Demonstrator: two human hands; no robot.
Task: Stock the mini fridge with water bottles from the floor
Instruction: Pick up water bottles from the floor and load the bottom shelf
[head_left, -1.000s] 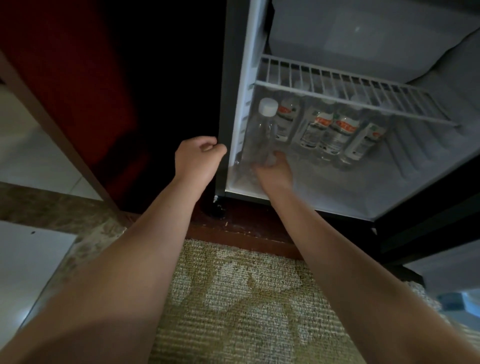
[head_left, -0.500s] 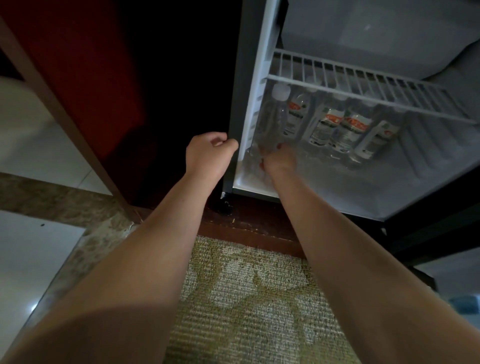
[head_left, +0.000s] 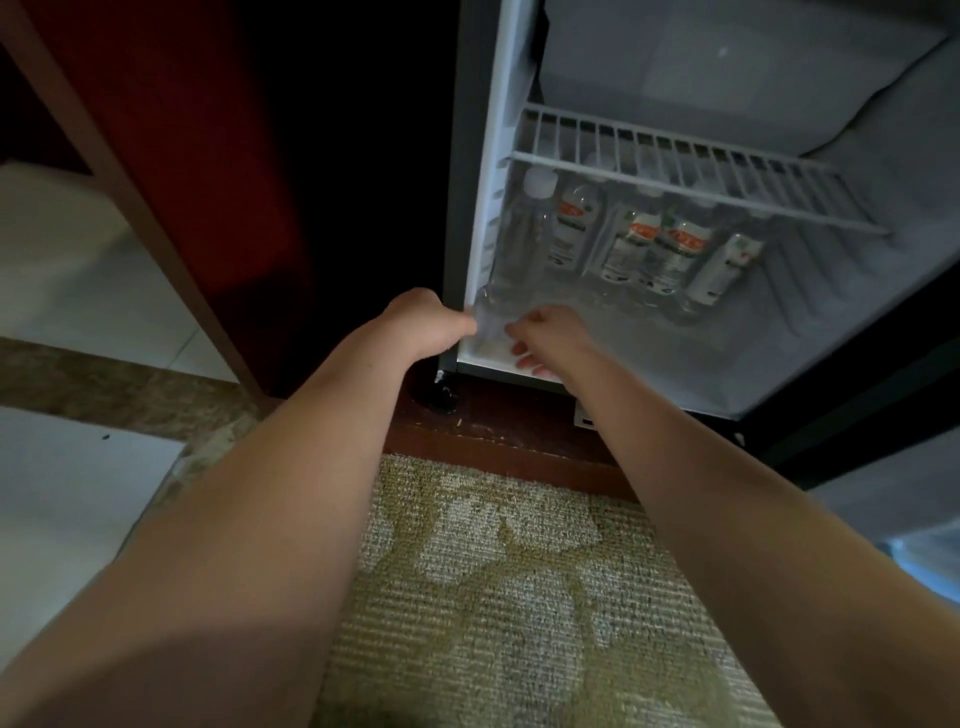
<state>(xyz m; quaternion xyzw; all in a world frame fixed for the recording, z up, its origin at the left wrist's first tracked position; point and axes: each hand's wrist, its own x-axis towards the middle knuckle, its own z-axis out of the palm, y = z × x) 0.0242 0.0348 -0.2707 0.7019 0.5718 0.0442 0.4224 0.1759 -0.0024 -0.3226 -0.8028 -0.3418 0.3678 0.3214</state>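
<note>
Head view, and here's the change: my right hand (head_left: 545, 338) has come off the front bottle (head_left: 519, 244). Half a second ago it was wrapped round the bottle's base. Now it's back at the front lip of the fridge (head_left: 485, 156), fingers loose and spread, holding nothing. The bottle stands on the fridge floor, tight in the left front corner under the wire shelf (head_left: 675, 171), its white cap (head_left: 540, 182) just below the shelf's front bar. My left hand (head_left: 431, 325) has barely moved: it's curled in a fist against the fridge's left front edge, right beside the bottle's base.

Now the hard parts. The left fingers are tucked behind the hand, so I can't tell whether they grip the edge or only rest there. The right hand is smeared by motion, and I can't say whether its thumb touches the bottle's base. The clear bottle nearly melts into the white wall behind it. Far right, a blue thing (head_left: 914, 561) is cut off by the frame edge.

Labels next: the row of bottles (head_left: 654, 249) at the back wears white labels with red-orange and green patches. There's print on them, but it's too small and dim to read. Under my arms lies the patterned carpet (head_left: 493, 597).
</note>
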